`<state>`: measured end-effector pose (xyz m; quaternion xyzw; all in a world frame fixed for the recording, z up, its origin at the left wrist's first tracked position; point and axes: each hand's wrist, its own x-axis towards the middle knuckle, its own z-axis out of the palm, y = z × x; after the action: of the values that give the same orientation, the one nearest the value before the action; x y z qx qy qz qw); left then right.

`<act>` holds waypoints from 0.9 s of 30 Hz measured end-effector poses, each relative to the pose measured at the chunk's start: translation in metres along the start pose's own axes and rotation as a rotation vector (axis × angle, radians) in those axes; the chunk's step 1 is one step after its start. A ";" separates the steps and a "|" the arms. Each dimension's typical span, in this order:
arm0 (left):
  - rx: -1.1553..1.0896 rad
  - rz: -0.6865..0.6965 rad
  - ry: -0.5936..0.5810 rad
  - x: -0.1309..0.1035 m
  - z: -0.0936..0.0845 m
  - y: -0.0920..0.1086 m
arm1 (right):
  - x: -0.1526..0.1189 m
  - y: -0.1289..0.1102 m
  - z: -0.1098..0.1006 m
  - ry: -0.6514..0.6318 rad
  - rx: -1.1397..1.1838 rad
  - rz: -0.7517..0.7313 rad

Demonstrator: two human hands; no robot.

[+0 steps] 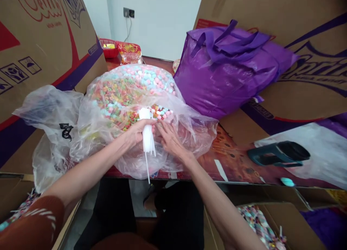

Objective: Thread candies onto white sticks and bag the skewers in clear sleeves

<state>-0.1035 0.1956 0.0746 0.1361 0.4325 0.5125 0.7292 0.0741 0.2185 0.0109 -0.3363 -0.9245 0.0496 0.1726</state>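
Observation:
My left hand is closed round a bundle of thin white sticks, with one stick hanging lower than the others. Close beside the bundle, my right hand reaches over the bag's opening with its fingers stretched out; I see nothing held in it, though the fingertips are partly hidden. Both hands are above a large clear plastic bag. Inside it are small ring-shaped candies in red, green and orange, and pink, blue and white candies.
A purple bag leans at the right against a large cardboard box. Another cardboard box stands at left. A dark teal cup lies on its side on the red table. Below the edge, an open box contains wrapped colourful pieces.

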 end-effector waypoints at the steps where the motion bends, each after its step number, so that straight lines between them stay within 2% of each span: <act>1: 0.040 -0.032 -0.006 0.003 0.002 0.002 | 0.003 -0.001 0.004 -0.006 0.010 -0.010; 5: 0.183 -0.090 0.015 0.015 0.003 0.010 | -0.003 0.012 0.006 0.006 0.037 -0.018; 8: 0.303 -0.086 0.034 0.028 0.003 0.014 | -0.018 0.022 -0.009 -0.015 0.037 -0.043; 12: 0.504 -0.054 0.061 0.050 0.007 0.010 | -0.034 0.023 -0.029 -0.090 0.003 -0.173; 15: 0.673 -0.023 0.091 0.063 0.017 0.002 | -0.041 0.020 -0.030 -0.082 0.001 -0.180; 19: 0.895 0.069 0.165 0.076 0.038 -0.009 | -0.047 0.018 -0.021 -0.003 0.080 -0.073; 22: 1.070 0.161 0.229 0.084 0.051 -0.023 | -0.046 0.020 -0.015 0.005 0.121 -0.024; 25: 1.424 0.320 0.237 0.088 0.062 -0.044 | -0.047 0.017 -0.009 0.009 0.149 0.046; 27: 1.625 0.375 0.210 0.088 0.067 -0.057 | -0.055 0.008 -0.011 0.024 0.183 0.083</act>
<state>-0.0075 0.2629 0.0344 0.6402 0.7030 0.1642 0.2628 0.1226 0.1892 0.0035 -0.3579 -0.8991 0.1368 0.2116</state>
